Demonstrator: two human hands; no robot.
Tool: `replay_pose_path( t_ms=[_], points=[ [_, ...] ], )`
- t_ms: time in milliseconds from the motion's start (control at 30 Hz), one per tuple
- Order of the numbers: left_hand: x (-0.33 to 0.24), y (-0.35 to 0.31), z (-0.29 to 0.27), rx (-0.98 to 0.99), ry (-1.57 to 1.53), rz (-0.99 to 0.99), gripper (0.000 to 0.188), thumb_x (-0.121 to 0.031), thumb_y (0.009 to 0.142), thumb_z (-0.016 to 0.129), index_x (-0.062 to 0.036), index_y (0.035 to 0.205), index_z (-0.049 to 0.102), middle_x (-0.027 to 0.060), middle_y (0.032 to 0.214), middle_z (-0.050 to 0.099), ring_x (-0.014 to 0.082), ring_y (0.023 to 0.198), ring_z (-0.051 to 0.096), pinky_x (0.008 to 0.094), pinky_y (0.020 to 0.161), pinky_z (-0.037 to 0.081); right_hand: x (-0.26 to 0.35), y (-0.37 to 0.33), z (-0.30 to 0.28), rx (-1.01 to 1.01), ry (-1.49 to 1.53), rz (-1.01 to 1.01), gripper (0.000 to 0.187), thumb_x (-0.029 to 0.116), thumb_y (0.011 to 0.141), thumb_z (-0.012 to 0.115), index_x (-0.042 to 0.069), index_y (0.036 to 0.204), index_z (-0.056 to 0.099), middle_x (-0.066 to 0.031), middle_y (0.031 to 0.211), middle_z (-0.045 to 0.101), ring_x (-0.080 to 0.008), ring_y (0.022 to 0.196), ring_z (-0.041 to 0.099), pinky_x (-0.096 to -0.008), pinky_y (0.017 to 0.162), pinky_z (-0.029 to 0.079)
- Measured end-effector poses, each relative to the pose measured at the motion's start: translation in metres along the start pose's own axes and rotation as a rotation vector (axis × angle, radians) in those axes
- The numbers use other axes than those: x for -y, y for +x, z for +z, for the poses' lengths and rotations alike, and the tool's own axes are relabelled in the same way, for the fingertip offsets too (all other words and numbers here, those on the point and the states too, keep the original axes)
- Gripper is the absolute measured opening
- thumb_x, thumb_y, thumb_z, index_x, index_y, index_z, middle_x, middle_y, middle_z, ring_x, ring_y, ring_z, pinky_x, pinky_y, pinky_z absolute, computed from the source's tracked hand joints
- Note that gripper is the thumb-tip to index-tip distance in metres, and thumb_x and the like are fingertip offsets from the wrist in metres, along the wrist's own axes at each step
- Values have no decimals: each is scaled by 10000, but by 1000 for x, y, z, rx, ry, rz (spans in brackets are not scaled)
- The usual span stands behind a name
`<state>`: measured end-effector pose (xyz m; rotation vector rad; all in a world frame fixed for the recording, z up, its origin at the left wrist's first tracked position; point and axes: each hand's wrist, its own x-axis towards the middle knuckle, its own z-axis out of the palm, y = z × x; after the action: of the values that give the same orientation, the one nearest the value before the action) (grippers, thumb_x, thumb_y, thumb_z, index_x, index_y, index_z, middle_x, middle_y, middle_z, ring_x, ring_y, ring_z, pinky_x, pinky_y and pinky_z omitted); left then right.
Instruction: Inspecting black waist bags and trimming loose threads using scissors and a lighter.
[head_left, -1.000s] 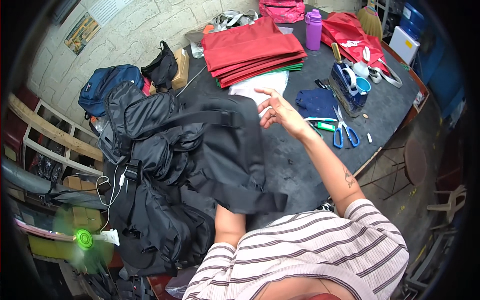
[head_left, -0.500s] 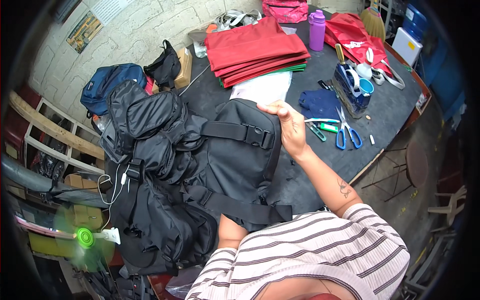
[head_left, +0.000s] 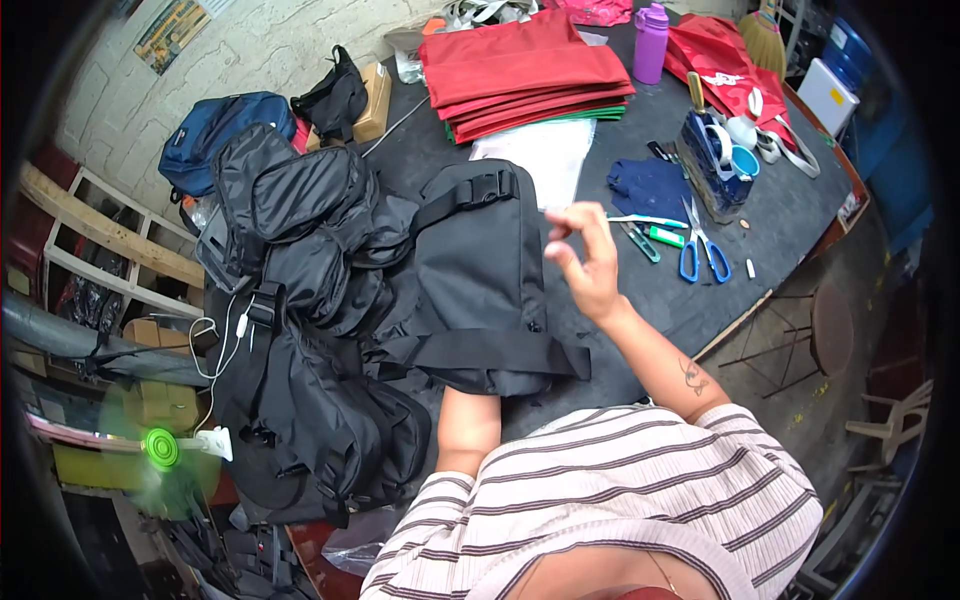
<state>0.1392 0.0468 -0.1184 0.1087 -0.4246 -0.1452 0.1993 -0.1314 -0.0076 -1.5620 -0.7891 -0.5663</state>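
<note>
A black bag (head_left: 475, 270) with a strap and side-release buckle (head_left: 492, 186) lies in front of me on the dark table. My left forearm (head_left: 468, 430) runs up beneath the bag's near end, and the bag hides that hand and its fingers. Across the near end stretches a wide black strap (head_left: 500, 355). Just right of the bag, my right hand (head_left: 590, 265) is raised, apart from it, fingers loosely bent and thumb spread, with nothing in them.
More black bags (head_left: 320, 400) are heaped at the left. Folded red fabric (head_left: 530, 75) is stacked at the back. Blue-handled scissors (head_left: 704, 250), a green cutter (head_left: 666, 237) and a dark tool box (head_left: 715, 170) lie at the right. A small fan (head_left: 160, 450) spins at lower left.
My right hand has let go of the bag's right edge and drawn slightly away. The bag has turned more upright in view and lies flatter. My left hand stays hidden.
</note>
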Motion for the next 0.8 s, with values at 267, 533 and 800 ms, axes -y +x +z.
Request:
replay_pose_path(
  t_ms=[267,533,800],
  points=[
    [7,6,-6,27,-46,-22,533,-379,874,460,-77,1308,389,89,1352,405,267,1254,352,415,1058,248,-4,0,19,8,-172,-138,95,-4,713,621,1,714,526,-103,733,510,-272,672,518,-349,589,423],
    [2,12,-9,56,-91,-51,532,-382,874,462,-81,1307,390,87,1351,406,267,1257,348,417,1059,244,-99,32,-55,-348,443,585,484,470,925,396,26,812,552,-31,731,517,-112,581,524,-248,571,449],
    [31,32,-22,70,-145,-76,530,-384,875,464,-85,1306,391,85,1350,407,267,1259,344,418,1061,241,-93,58,13,-21,446,756,170,191,803,638,24,790,613,-10,674,573,-103,550,498,-265,502,395]
  ],
)
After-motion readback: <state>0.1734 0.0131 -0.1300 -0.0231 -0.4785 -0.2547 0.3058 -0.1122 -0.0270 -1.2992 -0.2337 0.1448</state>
